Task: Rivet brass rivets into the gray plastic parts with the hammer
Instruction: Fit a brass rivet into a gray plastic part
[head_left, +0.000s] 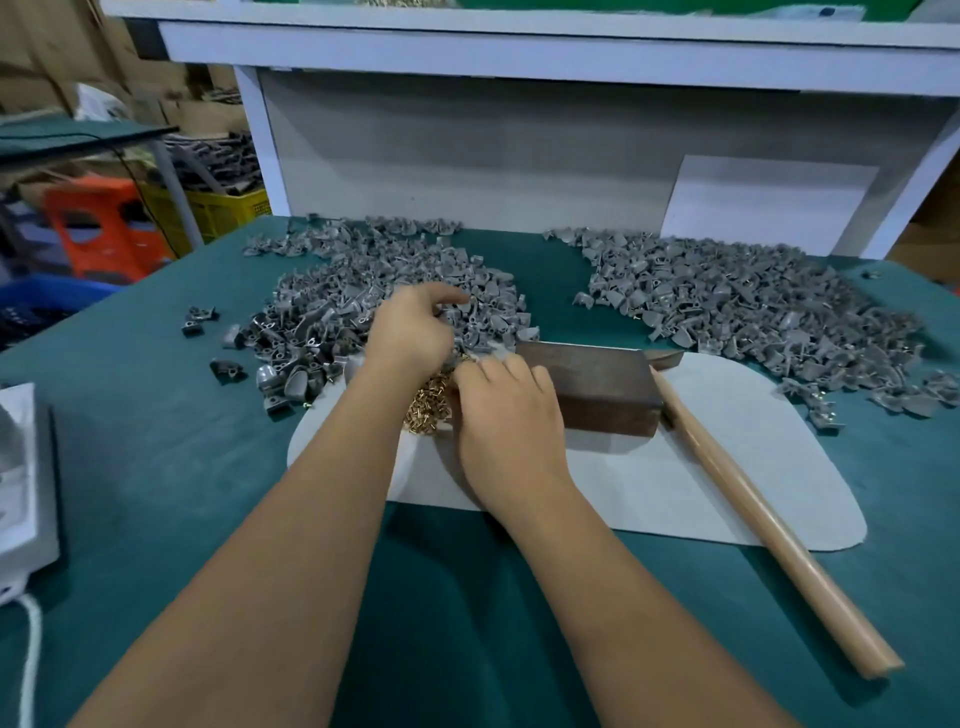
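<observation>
Gleaming brass rivets (423, 402), heaped loosely

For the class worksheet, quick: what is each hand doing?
Left hand: fingers curled in the left gray parts pile; grip unclear.
Right hand: over the brass rivets; cannot tell.

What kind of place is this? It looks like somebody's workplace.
Most likely a small factory assembly bench. Two big heaps of gray plastic parts lie on a green-covered table, with brass rivets and a hammer by a metal block.
</observation>
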